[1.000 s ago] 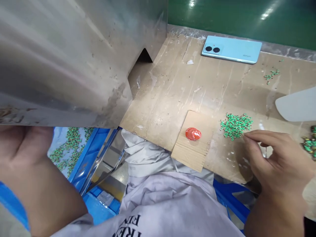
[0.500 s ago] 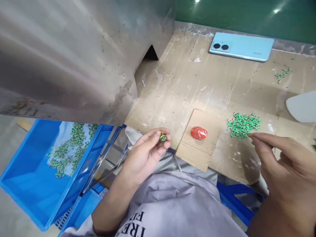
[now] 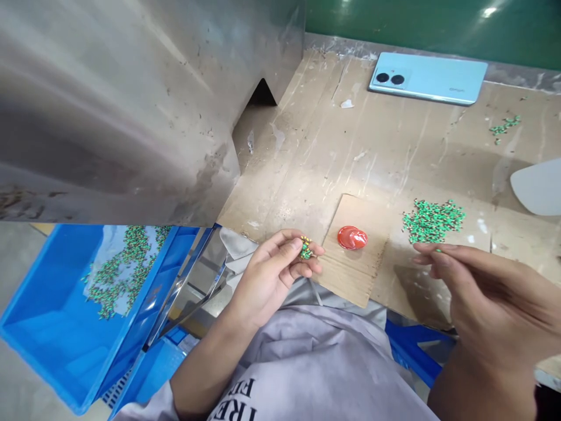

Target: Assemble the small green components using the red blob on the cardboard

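My left hand point(image 3: 280, 263) is closed around a small clump of green and yellow beads point(image 3: 305, 248), which shows between thumb and fingers. Thumb and forefinger of my right hand point(image 3: 477, 286) pinch one tiny green bead point(image 3: 439, 251), just in front of a loose pile of green beads point(image 3: 433, 220) with dark ends. Between the hands, a glossy red blob point(image 3: 352, 237), paste-like in look, sits on a piece of cardboard point(image 3: 355, 280). Neither hand touches the red blob.
A light blue phone point(image 3: 429, 78) lies at the back. A few stray green beads point(image 3: 505, 126) and a white rounded object point(image 3: 537, 187) are at the right. Left stands a large metal housing point(image 3: 131, 117); below it, a blue crate point(image 3: 56, 327) holds beads on a sheet.
My right hand has drawn back leftward from the pile's edge, and a green bead now shows in its pinch. My left hand with its clump has moved right, closer to the cardboard.
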Motion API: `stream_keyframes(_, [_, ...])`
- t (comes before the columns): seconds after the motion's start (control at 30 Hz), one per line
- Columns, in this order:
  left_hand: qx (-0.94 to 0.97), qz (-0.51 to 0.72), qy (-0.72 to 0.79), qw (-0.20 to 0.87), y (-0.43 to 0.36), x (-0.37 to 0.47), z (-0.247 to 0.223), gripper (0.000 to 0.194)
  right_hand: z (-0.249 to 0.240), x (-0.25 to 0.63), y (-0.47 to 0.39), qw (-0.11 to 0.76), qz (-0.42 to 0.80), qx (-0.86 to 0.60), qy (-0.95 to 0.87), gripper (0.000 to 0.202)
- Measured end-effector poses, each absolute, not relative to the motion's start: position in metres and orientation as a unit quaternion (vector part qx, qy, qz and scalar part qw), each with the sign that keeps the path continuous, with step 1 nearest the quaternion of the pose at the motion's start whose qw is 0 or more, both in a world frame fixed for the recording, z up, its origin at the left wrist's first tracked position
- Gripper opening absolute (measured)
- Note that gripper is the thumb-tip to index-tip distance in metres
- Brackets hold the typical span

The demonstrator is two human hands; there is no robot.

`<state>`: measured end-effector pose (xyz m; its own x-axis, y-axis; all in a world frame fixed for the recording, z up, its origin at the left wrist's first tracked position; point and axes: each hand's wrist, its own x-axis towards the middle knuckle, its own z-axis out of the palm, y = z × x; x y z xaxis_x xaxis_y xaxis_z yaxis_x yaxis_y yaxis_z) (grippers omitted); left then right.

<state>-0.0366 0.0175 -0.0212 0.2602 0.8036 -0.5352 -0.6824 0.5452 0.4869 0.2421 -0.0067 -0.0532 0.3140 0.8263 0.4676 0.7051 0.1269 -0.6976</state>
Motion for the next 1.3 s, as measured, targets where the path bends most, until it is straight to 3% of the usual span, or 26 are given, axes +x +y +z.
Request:
stream_keyframes(0.23, [0.110,0.472,0.403,0.776,0.015,-0.036,-0.025,0.014,-0.059,0.237,-0.005,0.485,0.140,-0.660,-0.556,0.015])
stream_keyframes(0.43, [0.121,0.451,0.413,0.782,0.015,-0.033,-0.022,0.017,-0.064,0.238,-0.002,0.475,0.202,-0.598,-0.613,0.010])
stream_keyframes(0.73, [0.106,0.448,0.430,0.777,0.019,-0.031,-0.028,0.033,-0.064,0.232,0.003,0.507,0.208,-0.564,-0.617,0.008])
stream_keyframes(1.03, [0.137,0.429,0.402,0.798,0.024,-0.033,-0.030,0.031,-0.060,0.230,-0.005,0.482,0.204,-0.605,-0.600,0.013])
stream_keyframes(1.3, [0.130,0.426,0.368,0.816,0.027,-0.037,-0.029,0.027,-0.033,0.209,0.001,0.449,0.367,-0.613,-0.537,0.008])
